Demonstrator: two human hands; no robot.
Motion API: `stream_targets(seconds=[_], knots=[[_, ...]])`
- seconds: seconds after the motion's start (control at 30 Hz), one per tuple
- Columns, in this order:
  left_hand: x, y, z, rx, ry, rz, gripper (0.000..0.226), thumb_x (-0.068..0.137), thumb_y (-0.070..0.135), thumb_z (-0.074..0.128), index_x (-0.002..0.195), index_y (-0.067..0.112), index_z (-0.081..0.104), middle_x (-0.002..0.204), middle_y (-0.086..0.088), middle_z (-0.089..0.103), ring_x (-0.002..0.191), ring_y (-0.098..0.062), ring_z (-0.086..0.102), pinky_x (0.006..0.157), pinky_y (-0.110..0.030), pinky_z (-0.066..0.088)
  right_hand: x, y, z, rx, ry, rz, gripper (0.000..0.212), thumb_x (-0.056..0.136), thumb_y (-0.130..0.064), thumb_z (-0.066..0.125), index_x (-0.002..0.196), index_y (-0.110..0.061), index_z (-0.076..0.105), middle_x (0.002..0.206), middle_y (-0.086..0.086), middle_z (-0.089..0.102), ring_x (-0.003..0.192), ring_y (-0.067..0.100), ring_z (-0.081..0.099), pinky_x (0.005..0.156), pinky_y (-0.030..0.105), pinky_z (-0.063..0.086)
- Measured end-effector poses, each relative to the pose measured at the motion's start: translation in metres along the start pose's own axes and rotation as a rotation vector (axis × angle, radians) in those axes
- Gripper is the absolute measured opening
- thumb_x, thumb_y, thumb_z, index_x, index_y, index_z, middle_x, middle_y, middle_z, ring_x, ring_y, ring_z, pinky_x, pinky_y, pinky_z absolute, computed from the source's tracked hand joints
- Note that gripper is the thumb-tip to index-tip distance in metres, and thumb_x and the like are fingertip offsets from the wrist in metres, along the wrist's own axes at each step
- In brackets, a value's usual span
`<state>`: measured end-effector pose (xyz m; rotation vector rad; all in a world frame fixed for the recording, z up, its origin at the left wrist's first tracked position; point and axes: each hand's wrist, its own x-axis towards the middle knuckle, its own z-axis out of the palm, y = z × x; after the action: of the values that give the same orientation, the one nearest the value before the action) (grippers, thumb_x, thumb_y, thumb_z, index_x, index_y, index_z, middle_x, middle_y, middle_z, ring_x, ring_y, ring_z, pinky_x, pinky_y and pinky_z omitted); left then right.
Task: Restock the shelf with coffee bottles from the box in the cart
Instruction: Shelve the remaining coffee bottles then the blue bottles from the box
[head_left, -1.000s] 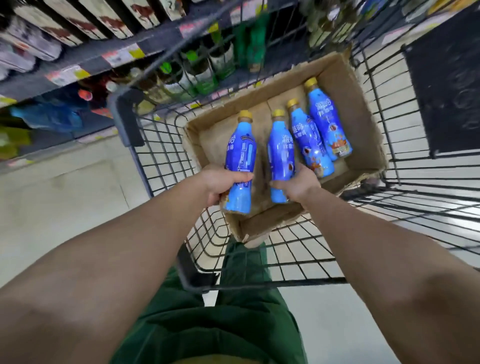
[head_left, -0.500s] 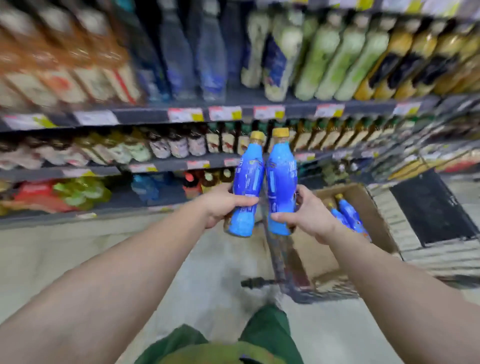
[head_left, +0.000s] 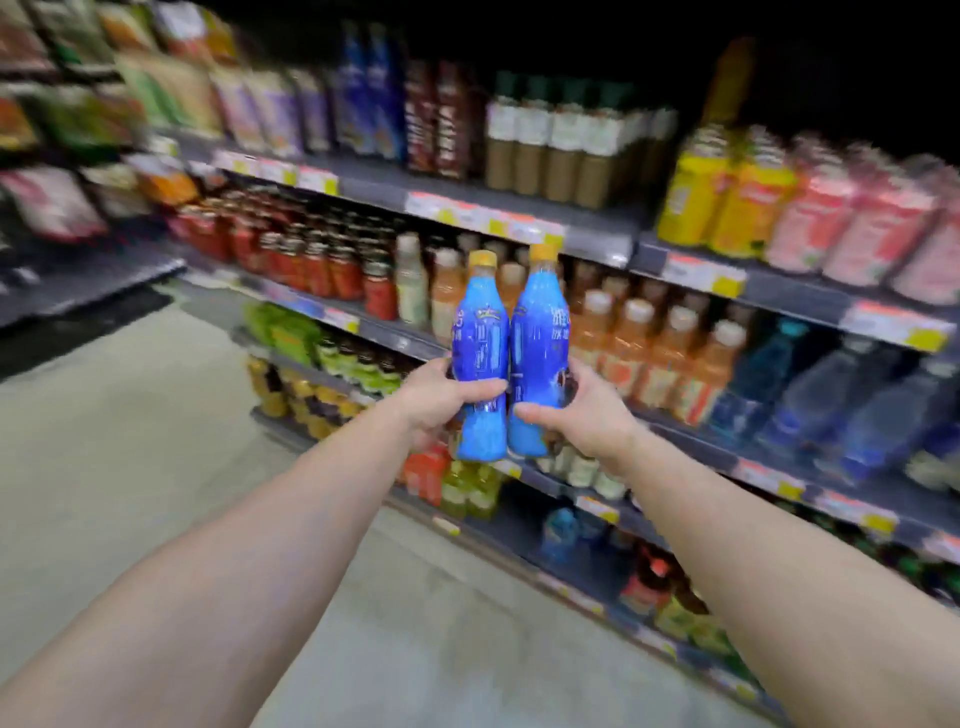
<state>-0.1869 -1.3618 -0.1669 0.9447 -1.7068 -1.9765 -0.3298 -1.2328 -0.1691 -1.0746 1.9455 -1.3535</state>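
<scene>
Gripping one bottle each, left hand (head_left: 434, 400) and right hand (head_left: 587, 415) clamp fingers around touching, upright bottles; blurred shelf (head_left: 597, 241) labels unreadable.

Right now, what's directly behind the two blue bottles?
Behind the two blue plastic bottles with yellow caps, one in the left hand and one in the right hand, stand pale orange shelf bottles. Whatever stands straight behind the pair is covered.

Two upright blue coffee bottles, left (head_left: 479, 358) and right (head_left: 537, 353), are held touching by left hand (head_left: 441, 400) and right hand (head_left: 587, 415), shelf (head_left: 597, 234) at twelve o'clock.
</scene>
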Motion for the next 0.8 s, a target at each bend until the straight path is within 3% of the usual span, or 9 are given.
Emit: stream_targets(seconds=[0.07, 0.13, 0.27, 0.37, 0.5, 0.67, 0.8], knots=[[0.006, 0.013, -0.044, -0.006, 0.077, 0.030, 0.067, 0.058, 0.023, 0.088, 0.118, 0.007, 0.063, 0.113, -0.015, 0.071, 0.101, -0.033, 0.069, 0.089, -0.047, 0.055, 0.032, -0.019, 0.033, 0.028, -0.044, -0.055, 0.062, 0.069, -0.017, 0.085, 0.122, -0.014, 0.055, 0.114, -0.001, 0.068, 0.092, 0.008, 0.065, 0.091, 0.028, 0.053], [0.013, 0.028, -0.082, -0.017, 0.126, 0.063, 0.060, 0.064, 0.018, 0.086, 0.118, 0.006, 0.063, 0.112, -0.014, 0.072, 0.097, -0.029, 0.070, 0.085, -0.042, 0.056, 0.065, -0.036, 0.064, 0.052, -0.097, -0.109, 0.059, 0.070, -0.016, 0.084, 0.121, -0.016, 0.055, 0.111, -0.003, 0.068, 0.090, 0.006, 0.065, 0.089, 0.026, 0.053], [0.054, 0.058, -0.144, -0.045, 0.219, 0.145, 0.052, 0.069, 0.012, 0.083, 0.117, 0.005, 0.063, 0.112, -0.014, 0.072, 0.099, -0.029, 0.070, 0.086, -0.043, 0.056, 0.135, -0.070, 0.104, 0.126, -0.159, -0.180, 0.053, 0.074, -0.010, 0.080, 0.121, -0.015, 0.056, 0.108, -0.002, 0.068, 0.082, -0.004, 0.066, 0.074, 0.014, 0.053], [0.098, 0.090, -0.176, -0.068, 0.259, 0.221, 0.045, 0.072, 0.010, 0.081, 0.114, 0.008, 0.064, 0.109, -0.011, 0.073, 0.097, -0.027, 0.071, 0.079, -0.038, 0.057, 0.197, -0.096, 0.115, 0.143, -0.180, -0.233, 0.055, 0.076, -0.013, 0.079, 0.125, -0.017, 0.054, 0.108, -0.007, 0.067, 0.078, -0.013, 0.064, 0.066, 0.008, 0.050], [0.156, 0.136, -0.209, -0.081, 0.315, 0.282, 0.071, 0.057, 0.026, 0.091, 0.119, 0.011, 0.060, 0.110, -0.009, 0.073, 0.098, -0.027, 0.071, 0.086, -0.046, 0.057, 0.277, -0.133, 0.119, 0.124, -0.165, -0.278, 0.053, 0.074, -0.017, 0.081, 0.122, -0.022, 0.057, 0.106, -0.011, 0.069, 0.086, -0.003, 0.068, 0.076, 0.020, 0.057], [0.208, 0.176, -0.247, -0.132, 0.360, 0.345, 0.046, 0.073, 0.010, 0.081, 0.114, 0.009, 0.062, 0.109, -0.011, 0.073, 0.098, -0.028, 0.070, 0.086, -0.043, 0.056, 0.358, -0.172, 0.133, 0.099, -0.087, -0.328, 0.056, 0.070, -0.018, 0.083, 0.119, -0.022, 0.058, 0.102, -0.008, 0.071, 0.090, 0.008, 0.069, 0.083, 0.033, 0.058], [0.245, 0.194, -0.284, -0.117, 0.372, 0.376, 0.050, 0.072, 0.011, 0.082, 0.117, 0.006, 0.060, 0.110, -0.013, 0.073, 0.099, -0.030, 0.070, 0.089, -0.043, 0.055, 0.407, -0.191, 0.153, -0.004, 0.022, -0.371, 0.066, 0.067, -0.028, 0.085, 0.124, -0.025, 0.053, 0.103, -0.012, 0.068, 0.087, 0.002, 0.065, 0.080, 0.027, 0.055]])
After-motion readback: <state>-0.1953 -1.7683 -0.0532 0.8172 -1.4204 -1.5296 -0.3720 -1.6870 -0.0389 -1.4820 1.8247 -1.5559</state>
